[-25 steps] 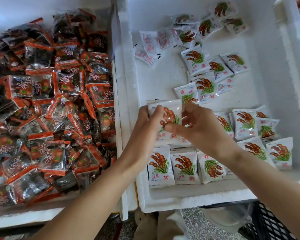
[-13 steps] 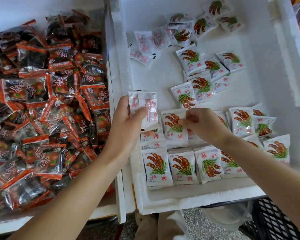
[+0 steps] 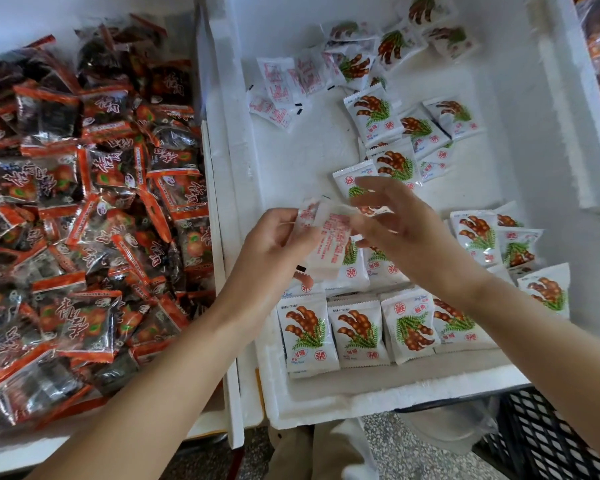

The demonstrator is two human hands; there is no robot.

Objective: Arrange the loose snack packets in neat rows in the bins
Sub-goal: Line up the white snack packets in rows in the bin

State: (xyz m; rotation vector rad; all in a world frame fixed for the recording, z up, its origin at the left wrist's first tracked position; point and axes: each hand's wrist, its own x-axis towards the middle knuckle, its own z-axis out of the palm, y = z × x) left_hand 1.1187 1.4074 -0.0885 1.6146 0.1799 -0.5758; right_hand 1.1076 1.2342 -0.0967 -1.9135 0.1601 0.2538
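My left hand holds a small stack of white snack packets, printed backs up, over the white foam bin. My right hand meets the stack from the right, fingers on the top packet; the motion is blurred. Below the hands a neat row of white packets with brown pods and green leaves lies along the bin's near wall, and a second row sits partly hidden under my hands. Loose packets lie scattered toward the bin's far end.
A second foam bin on the left is heaped with red and black packets. A foam wall divides the two bins. A black plastic crate and speckled floor show below the bin's front edge.
My left hand swung the stack of packets from the bin's left wall back toward the middle. My right hand left the second row and rose to meet the stack.
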